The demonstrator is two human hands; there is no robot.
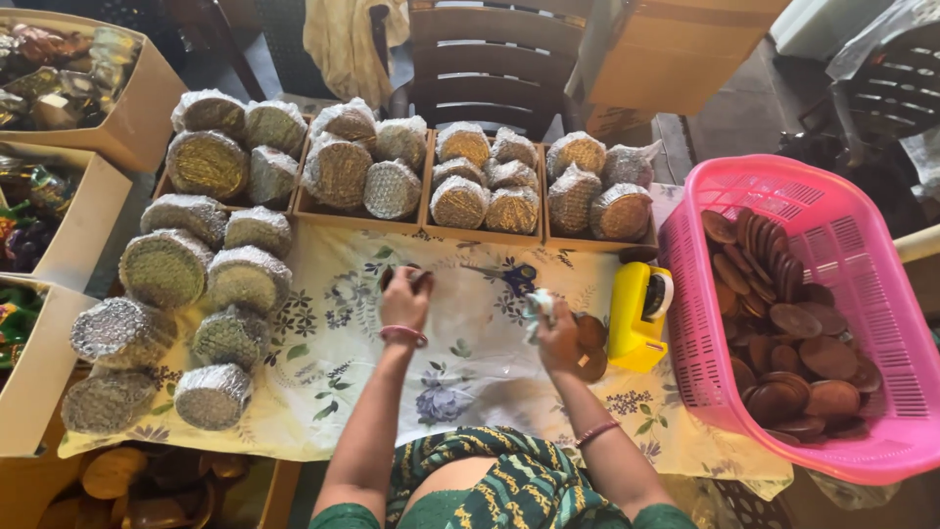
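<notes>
**Clerk:** Item one, nearest the wearer: right hand (556,333), fingers curled closed around a crumpled pale scrap of wrap (538,309). Just beside it to the right, touching or nearly so, a small stack of brown clay discs (590,345) on the floral cloth (323,362).

**Checker:** And the left?

**Clerk:** Item two: left hand (404,297), bangle at the wrist, fingers bent down onto a clear plastic sheet (460,323) on the cloth. Fingertips pinch at something small and dark; what it is cannot be told. The sheet lies between the two hands, its long axis running left to right.

**Checker:** Which hand is nearer the discs?

**Clerk:** The right, plainly; the left is well apart from them, across the sheet.

**Checker:** Next out?

**Clerk:** Item three: yellow tape dispenser (636,313), just right of the disc stack. Item four: pink plastic basket (881,284), farther right, holding many loose brown discs.

**Checker:** Far side?

**Clerk:** Item five: bubble-wrapped round bundles (460,201) in shallow cardboard trays along the cloth's far edge, more loose at the left. Item six: open cartons (93,220) far left. Item seven: dark wooden chair (494,59), beyond the trays.
</notes>
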